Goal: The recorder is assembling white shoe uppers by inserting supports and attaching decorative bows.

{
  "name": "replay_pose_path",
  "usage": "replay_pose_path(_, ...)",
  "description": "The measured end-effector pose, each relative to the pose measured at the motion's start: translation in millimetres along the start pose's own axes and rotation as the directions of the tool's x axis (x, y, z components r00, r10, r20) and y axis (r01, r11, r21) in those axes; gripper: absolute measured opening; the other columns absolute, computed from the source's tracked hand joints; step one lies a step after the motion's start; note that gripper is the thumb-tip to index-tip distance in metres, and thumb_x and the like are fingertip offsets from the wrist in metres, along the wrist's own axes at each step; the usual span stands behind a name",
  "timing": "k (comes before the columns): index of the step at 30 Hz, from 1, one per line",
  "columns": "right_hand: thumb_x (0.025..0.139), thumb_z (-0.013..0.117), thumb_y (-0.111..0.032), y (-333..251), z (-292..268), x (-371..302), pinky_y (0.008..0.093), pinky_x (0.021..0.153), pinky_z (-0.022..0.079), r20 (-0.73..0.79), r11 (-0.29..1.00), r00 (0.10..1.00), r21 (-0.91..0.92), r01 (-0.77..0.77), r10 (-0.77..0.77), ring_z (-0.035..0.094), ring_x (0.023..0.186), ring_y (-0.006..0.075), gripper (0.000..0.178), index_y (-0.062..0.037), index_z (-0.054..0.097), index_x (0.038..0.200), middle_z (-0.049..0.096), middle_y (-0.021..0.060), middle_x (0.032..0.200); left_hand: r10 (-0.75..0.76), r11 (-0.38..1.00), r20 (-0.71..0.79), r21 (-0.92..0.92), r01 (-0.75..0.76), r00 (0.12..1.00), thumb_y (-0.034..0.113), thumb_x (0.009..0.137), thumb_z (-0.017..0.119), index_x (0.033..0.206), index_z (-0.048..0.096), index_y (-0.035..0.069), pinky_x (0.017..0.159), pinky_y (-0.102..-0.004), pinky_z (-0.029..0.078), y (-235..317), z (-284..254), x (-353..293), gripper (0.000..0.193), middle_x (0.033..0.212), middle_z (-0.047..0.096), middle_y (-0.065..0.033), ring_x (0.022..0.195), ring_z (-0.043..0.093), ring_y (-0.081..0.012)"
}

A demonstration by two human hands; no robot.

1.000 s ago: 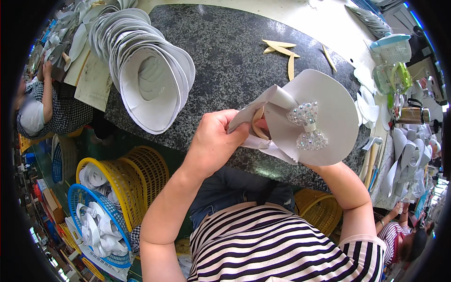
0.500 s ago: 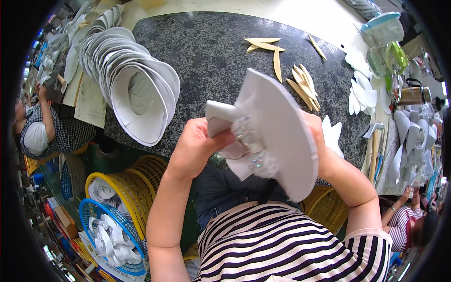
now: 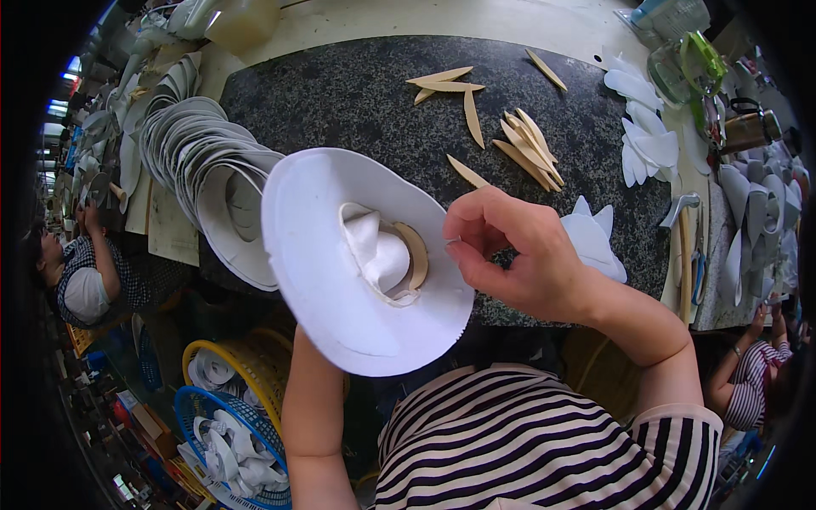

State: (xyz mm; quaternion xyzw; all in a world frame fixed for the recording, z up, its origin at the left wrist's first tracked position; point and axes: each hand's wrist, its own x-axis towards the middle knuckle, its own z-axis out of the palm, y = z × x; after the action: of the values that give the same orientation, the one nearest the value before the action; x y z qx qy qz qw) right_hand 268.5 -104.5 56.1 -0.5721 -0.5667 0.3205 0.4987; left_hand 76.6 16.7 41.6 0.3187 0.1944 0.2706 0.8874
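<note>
A white cowboy hat is tilted with its underside toward me, over the table's front edge. Inside its opening, a curved beige strip lies along the right side of the crown. My left forearm runs up behind the brim; the hat hides that hand and rests on it, held up off the table. My right hand is just right of the brim, apart from it, thumb and forefinger pinched. A tiny pale bit shows at the fingertips, too small to name.
On the dark speckled tabletop lie several beige crescent strips and white cut pieces. Nested white hat brims stand at left. A hammer lies at right. Below left, a blue basket holds white scraps. Other people work on both sides.
The hat has been turned from its beaded outer side to its underside and moved left. My right hand has let go of the brim and now pinches beside it. The camera view has shifted slightly.
</note>
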Motion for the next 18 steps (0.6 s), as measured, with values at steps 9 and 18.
replay_pose_path(9, 0.085, 0.080, -0.012, 64, -7, -9, 0.0361, 0.087, 0.056, 0.098, 0.981, 0.992, -0.166, 0.098, -0.083, 0.070, 0.101, 0.0245, 0.050, -0.0044, 0.063, 0.131, 0.070, 0.0122, 0.116, -0.012, 0.648, -0.212, 0.743, 0.169, 0.977, 0.004, 0.089, 0.072, 0.103, 0.074, -0.003, 0.069, -0.0281, 0.053, -13, -8, 1, 0.015, 0.087, 0.075, -0.0048, 0.076, 0.069, -0.0115)
replay_pose_path(18, 0.087, 0.083, -0.026, 92, 6, -24, 0.0391, 0.106, 0.049, 0.194, 0.978, 0.978, -0.207, -0.036, 0.077, 0.062, 0.122, 0.0237, 0.055, -0.0119, 0.062, 0.136, 0.065, 0.0074, 0.133, 0.039, 0.285, -0.165, 0.947, 0.148, 0.985, 0.011, 0.089, 0.072, 0.106, 0.076, 0.001, 0.075, -0.0295, 0.056, -8, 5, 8, 0.020, 0.085, 0.077, -0.0112, 0.079, 0.072, -0.0102)
